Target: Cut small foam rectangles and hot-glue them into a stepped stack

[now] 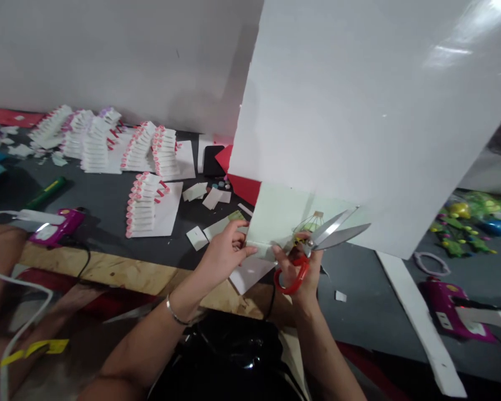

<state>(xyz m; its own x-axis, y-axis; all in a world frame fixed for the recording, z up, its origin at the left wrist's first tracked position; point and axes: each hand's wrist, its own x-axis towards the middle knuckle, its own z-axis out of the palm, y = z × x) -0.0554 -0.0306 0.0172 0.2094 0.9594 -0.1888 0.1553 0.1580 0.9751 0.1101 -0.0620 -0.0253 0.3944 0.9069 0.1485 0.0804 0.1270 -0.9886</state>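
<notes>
Near-left corner of pale-green printed paper sheet (271, 206) is pinched by the left hand (225, 250), fingers curled. Red-handled steel scissors (311, 245), 2 blades spread, are gripped in the right hand (304, 273). Sheet is held in front of the body, near the light wooden table edge (129, 273). Rightward, room is bounded by a long white strip (417, 317); 1 small white scrap (340, 296) is included.

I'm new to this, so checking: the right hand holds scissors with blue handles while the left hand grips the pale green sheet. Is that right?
Not quite: the handles are red, not blue, as the head view shows. The right hand holds the scissors, and the left hand grips the pale green sheet.
</notes>
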